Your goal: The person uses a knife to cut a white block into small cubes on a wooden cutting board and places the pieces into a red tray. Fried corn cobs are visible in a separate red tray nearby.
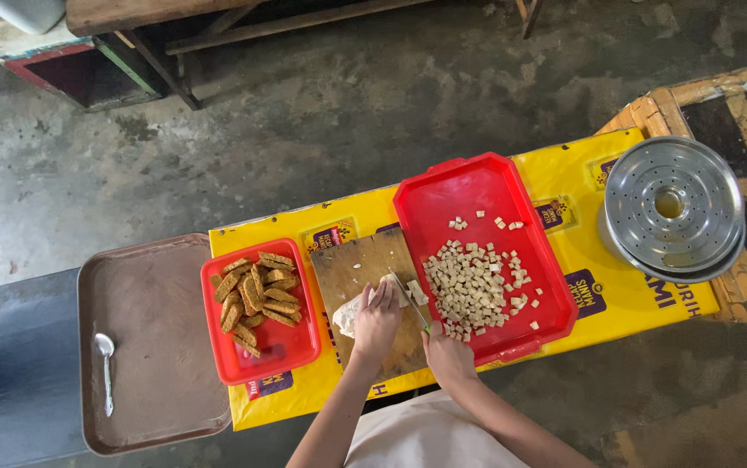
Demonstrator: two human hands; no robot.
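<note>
**Worn concrete under a yellow-covered counter**

The floor (373,113) is grey, stained concrete, patchy and cracked. A yellow cloth (581,173) covers the counter. Dark wooden furniture (174,35) stands along the top edge, and a woven mat (737,95) with orange borders lies at the right. Light is soft and even.

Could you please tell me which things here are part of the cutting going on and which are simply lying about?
In use: left hand, right hand, knife, pale block, cutting board, big red tray of cubes.

Lying about: small red tray of fried slices, brown tray, spoon, steel lid.
</note>
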